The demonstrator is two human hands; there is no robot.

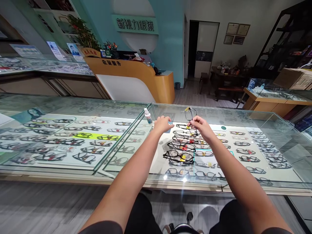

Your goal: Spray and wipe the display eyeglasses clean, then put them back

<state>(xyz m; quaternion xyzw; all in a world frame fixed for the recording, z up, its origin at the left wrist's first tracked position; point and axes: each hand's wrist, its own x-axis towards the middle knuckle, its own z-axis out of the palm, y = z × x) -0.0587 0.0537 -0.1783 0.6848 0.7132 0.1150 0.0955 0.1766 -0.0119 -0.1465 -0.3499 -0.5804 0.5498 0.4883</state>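
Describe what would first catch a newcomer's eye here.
Probably the dark-rimmed eyeglasses held up in the right grip, above the clear glass display case. A small white bottle stands left of the left grip. Behind, a curved orange counter stands before a turquoise wall.

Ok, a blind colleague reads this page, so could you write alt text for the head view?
A person's right hand holds up a pair of glasses above a glass display counter, while the left hand is beside a small white bottle. Rows of glasses lie in the counter.
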